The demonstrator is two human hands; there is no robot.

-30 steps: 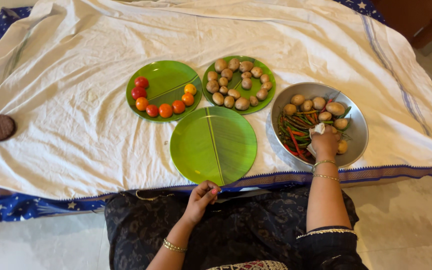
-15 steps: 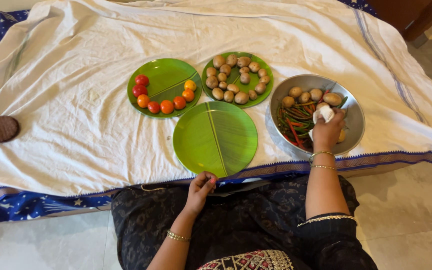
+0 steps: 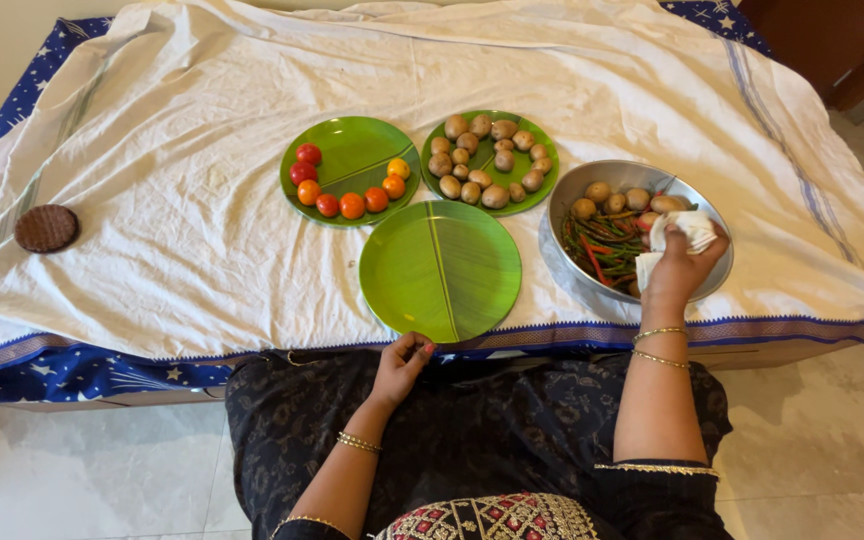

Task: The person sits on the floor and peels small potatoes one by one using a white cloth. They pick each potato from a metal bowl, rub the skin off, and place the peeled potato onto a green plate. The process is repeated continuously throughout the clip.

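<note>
Watching: I see my two hands at the near edge of a bed covered with a white sheet [image 3: 182,250].
Right hand: my right hand [image 3: 680,272] is over the steel bowl [image 3: 562,262], fingers closed around a crumpled white cloth [image 3: 687,232].
Left hand: my left hand [image 3: 401,362] is loosely curled, fingertips at the near rim of the empty plate [image 3: 440,270]; I cannot tell if it really grips the rim.
Bowl: it stands right of the empty plate and holds small potatoes on the far side and green and red chillies [image 3: 600,248] under them.
Far plates: the tomato plate [image 3: 350,150] has red and orange tomatoes in a curve; the potato plate [image 3: 542,185], just beside it, is full of small potatoes.
Left side: a brown round disc [image 3: 46,228] lies well apart from the plates.
</note>
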